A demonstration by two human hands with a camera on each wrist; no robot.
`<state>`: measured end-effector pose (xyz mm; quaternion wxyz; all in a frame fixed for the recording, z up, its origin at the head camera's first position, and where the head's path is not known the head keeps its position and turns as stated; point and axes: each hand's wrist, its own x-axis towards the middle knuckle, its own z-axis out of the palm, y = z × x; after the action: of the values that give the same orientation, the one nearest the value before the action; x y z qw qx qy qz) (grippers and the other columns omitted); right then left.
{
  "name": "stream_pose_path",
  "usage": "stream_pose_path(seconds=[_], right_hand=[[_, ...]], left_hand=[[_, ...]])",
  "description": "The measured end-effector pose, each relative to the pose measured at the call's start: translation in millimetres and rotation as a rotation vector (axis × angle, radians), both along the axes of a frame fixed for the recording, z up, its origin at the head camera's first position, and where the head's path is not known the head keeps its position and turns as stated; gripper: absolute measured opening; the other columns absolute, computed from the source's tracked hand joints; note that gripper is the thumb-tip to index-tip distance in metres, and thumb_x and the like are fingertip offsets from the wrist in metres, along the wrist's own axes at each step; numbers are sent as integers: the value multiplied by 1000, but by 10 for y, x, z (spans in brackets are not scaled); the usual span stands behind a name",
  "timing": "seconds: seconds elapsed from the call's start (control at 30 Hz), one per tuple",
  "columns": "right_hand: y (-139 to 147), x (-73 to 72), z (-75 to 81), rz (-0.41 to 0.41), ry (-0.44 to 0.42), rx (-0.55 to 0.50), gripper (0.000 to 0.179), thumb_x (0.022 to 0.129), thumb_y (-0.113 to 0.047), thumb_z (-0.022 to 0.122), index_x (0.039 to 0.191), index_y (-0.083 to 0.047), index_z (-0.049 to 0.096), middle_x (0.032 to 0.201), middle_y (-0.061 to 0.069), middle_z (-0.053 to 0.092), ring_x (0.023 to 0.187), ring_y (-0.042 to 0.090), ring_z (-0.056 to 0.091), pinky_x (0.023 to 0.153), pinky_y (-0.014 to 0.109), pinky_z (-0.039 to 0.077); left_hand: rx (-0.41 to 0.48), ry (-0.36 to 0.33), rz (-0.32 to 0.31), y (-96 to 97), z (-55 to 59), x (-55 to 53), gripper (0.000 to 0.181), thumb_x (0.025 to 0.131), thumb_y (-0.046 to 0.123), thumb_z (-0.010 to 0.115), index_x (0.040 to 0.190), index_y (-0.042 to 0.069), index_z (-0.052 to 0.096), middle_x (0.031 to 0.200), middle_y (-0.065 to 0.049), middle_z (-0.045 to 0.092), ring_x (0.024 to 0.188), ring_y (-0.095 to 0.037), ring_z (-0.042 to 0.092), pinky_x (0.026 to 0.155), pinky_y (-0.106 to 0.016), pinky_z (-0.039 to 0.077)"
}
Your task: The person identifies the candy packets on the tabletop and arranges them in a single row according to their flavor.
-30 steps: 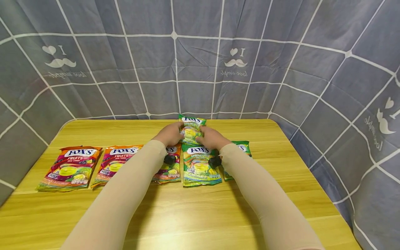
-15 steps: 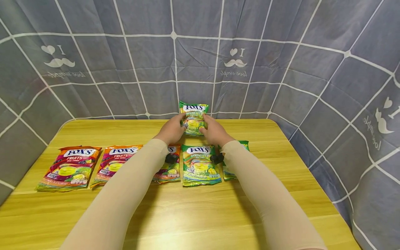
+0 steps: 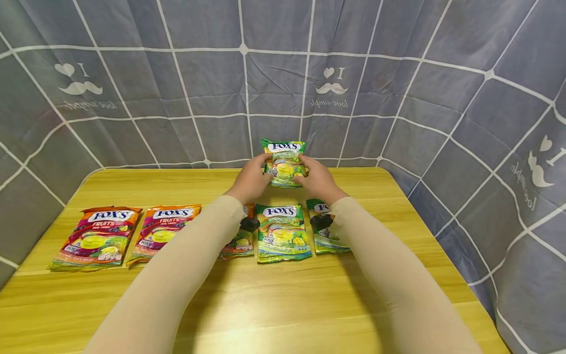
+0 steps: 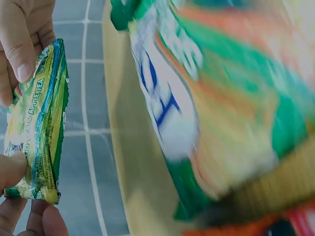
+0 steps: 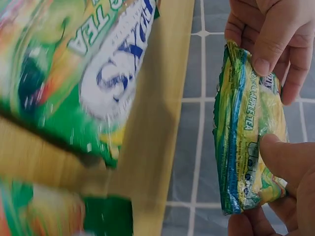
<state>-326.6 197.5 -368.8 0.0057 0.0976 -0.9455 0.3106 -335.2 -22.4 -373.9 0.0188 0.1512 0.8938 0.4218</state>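
A green candy bag (image 3: 284, 166) marked Fox's Spring Tea is held up at the table's far edge, in front of the curtain. My left hand (image 3: 251, 178) grips its left side, thumb on the front. On the opposite side my right hand (image 3: 319, 179) pinches it the same way. Both wrist views show the bag's lower edge, thumbs on its face and fingers behind. Below it on the table lies a second green candy bag (image 3: 283, 236). A third green bag (image 3: 325, 236) is partly covered by my right wrist, and an orange-purple bag (image 3: 240, 241) by my left sleeve.
Two Fox's Fruits bags, one at the far left (image 3: 97, 236) and one beside it (image 3: 163, 228), continue the row. The wooden table (image 3: 265, 305) ends at a grey curtain (image 3: 212, 88) with white grid lines, which also hangs along both sides.
Both hands have lifted the green candy bag off the row, up and away toward the curtain, then shifted it slightly right. The bags in the row have stayed in place.
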Motion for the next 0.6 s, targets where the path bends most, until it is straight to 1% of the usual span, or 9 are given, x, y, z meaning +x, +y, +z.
stream_pose_path(seconds=[0.17, 0.23, 0.3, 0.33, 0.4, 0.47, 0.5, 0.57, 0.6], right_hand=[[215, 103, 107, -13, -14, -19, 78, 103, -26, 71, 168, -15, 30, 169, 10, 39, 133, 36, 59, 106, 50, 54], [314, 145, 137, -17, -22, -23, 77, 103, -27, 70, 168, -17, 30, 169, 10, 40, 131, 36, 60, 102, 50, 55], [421, 195, 171, -24, -31, -21, 75, 104, -27, 70, 168, -19, 31, 168, 10, 41, 130, 36, 61, 99, 50, 56], [476, 219, 188, -28, -32, -16, 75, 104, -27, 69, 168, -20, 31, 167, 10, 43, 129, 36, 61, 98, 50, 56], [593, 268, 216, -41, -36, 1, 73, 104, -29, 68, 167, -21, 32, 166, 10, 44, 129, 37, 61, 95, 51, 57], [713, 320, 245, -53, -44, 19, 71, 105, -30, 67, 167, -22, 34, 166, 10, 44, 128, 38, 61, 93, 51, 57], [775, 343, 255, -61, -47, 28, 70, 105, -31, 67, 167, -22, 35, 165, 11, 45, 128, 38, 62, 92, 51, 57], [900, 392, 270, -79, -56, 38, 68, 105, -33, 66, 166, -22, 37, 163, 13, 48, 127, 39, 62, 89, 50, 57], [964, 415, 275, -86, -62, 41, 67, 105, -34, 65, 165, -22, 38, 160, 15, 50, 127, 39, 62, 87, 49, 56]], left_hand=[[75, -31, -28, 160, 62, 78, 64, 105, 22, 66, 163, 20, 39, 164, -8, 43, 147, -31, 47, 117, -50, 45], [86, -38, -41, 233, 79, 110, 64, 105, 23, 67, 163, 22, 39, 164, -7, 42, 141, -31, 52, 111, -49, 49], [101, -48, -55, 316, 94, 145, 65, 105, 23, 67, 163, 22, 38, 165, -8, 42, 129, -34, 60, 104, -49, 53], [102, -44, -62, 363, 101, 163, 65, 105, 23, 67, 164, 21, 38, 165, -8, 42, 125, -34, 62, 101, -48, 54], [100, -31, -74, 468, 112, 205, 66, 105, 23, 67, 164, 20, 38, 164, -8, 43, 124, -32, 62, 102, -47, 53], [103, -24, -93, 582, 118, 254, 67, 105, 22, 67, 164, 19, 37, 165, -8, 43, 116, -30, 64, 100, -46, 54], [99, -19, -104, 641, 116, 280, 67, 105, 23, 67, 165, 19, 36, 165, -8, 43, 114, -28, 64, 98, -44, 54], [91, -18, -122, 760, 114, 340, 68, 106, 24, 66, 166, 20, 35, 167, -7, 41, 101, -24, 64, 91, -40, 55], [92, -22, -134, 818, 108, 369, 68, 106, 24, 66, 166, 20, 33, 167, -7, 41, 90, -24, 63, 84, -39, 55]])
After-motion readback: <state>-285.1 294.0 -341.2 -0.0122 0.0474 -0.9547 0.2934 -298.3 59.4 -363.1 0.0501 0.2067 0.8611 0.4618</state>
